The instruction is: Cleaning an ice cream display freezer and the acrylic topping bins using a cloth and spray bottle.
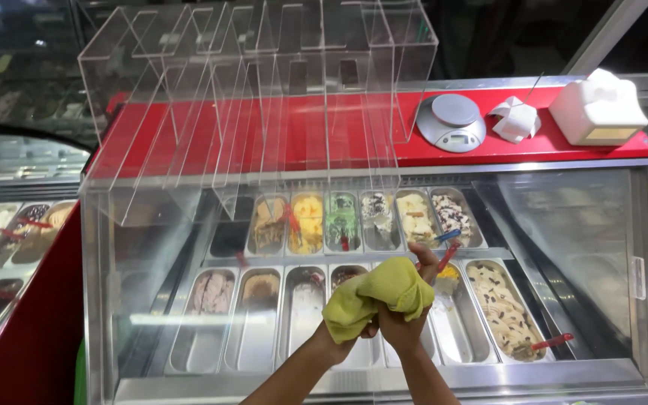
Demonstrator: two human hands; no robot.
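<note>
Hands (391, 319) half-hidden under yellow cloth (373, 296)

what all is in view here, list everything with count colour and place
display freezer: one, glass and steel, centre
ice cream tubs: about thirteen visible, steel, two rows inside the freezer, mixed flavours
scoops: several, red handles, one blue, in the tubs
counter top: one, red, above the freezer
clear divider rack: one, see-through, on the counter top
scale: one, grey, counter right
napkin box: one, white, far right
paper: white, crumpled, beside the scale
second freezer: one, far left
cloth: one, yellow-green, against the glass
left hand: under the cloth
right hand: gripping the cloth
</note>
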